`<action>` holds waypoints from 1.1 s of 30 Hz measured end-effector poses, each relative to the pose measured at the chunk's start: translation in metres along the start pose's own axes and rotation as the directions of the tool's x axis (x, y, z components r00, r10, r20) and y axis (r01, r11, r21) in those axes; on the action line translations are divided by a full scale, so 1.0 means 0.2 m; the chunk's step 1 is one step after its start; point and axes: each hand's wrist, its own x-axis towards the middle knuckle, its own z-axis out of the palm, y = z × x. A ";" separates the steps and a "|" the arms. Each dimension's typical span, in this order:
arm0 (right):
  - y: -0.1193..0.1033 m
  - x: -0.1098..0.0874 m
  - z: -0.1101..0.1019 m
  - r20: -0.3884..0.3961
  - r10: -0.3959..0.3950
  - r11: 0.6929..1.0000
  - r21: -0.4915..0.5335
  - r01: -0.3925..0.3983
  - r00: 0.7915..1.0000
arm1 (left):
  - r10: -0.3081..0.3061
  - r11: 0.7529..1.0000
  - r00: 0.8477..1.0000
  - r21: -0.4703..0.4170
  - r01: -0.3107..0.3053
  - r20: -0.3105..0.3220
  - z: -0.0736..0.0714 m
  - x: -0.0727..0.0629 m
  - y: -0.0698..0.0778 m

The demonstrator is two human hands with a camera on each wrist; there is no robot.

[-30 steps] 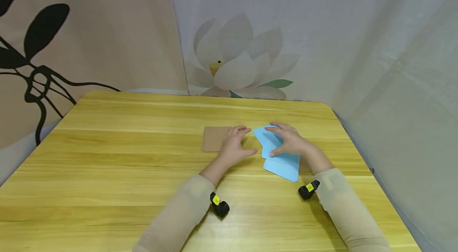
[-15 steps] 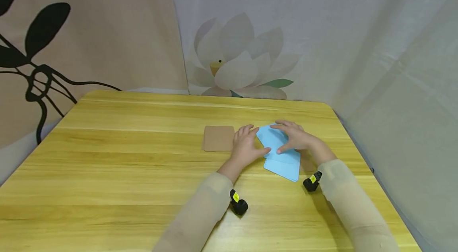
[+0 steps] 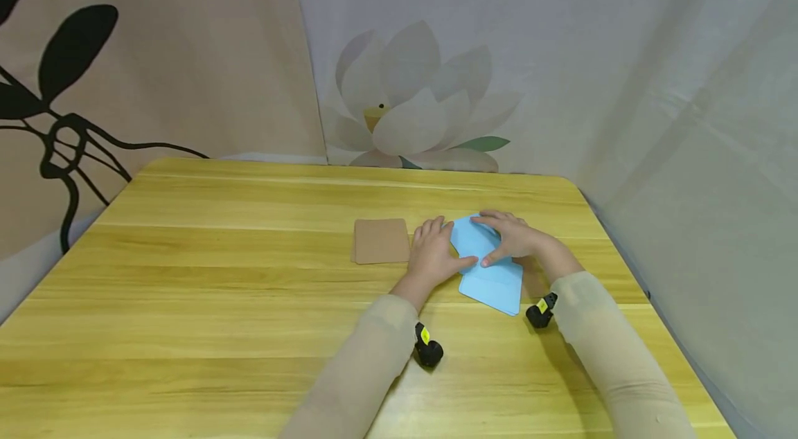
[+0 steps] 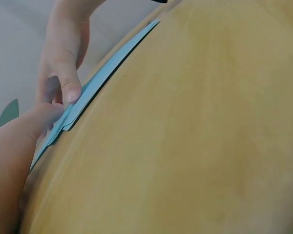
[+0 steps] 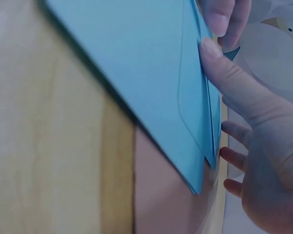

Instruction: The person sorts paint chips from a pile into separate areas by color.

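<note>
Several light-blue cards (image 3: 489,290) lie in an uneven, overlapping pile on the table, with rounded corners. My left hand (image 3: 430,255) holds the left side of the upper cards, its fingers along their left edge and its thumb at the near edge. From the right, my right hand (image 3: 514,235) grips the same cards, fingertips at the far edge and thumb close to the left thumb. In the right wrist view, the right thumb (image 5: 234,80) presses against the edges of the upper blue cards. The lower blue cards stick out toward me.
A small stack of brown cards (image 3: 380,242) lies left of my left hand. Another brown card (image 3: 532,278) shows partly under the blue pile. The wooden table (image 3: 218,314) ends at a printed cloth backdrop (image 3: 424,106).
My left hand has moved right, away from the brown stack, to the blue cards. The upper blue cards have shifted slightly right with my right hand, and the two thumbs are now close together.
</note>
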 end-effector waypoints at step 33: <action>-0.01 0.00 0.02 -0.015 -0.010 1.000 0.021 0.010 1.000 | 0.074 0.996 0.995 -0.061 -0.070 0.066 -0.02 0.00 -0.02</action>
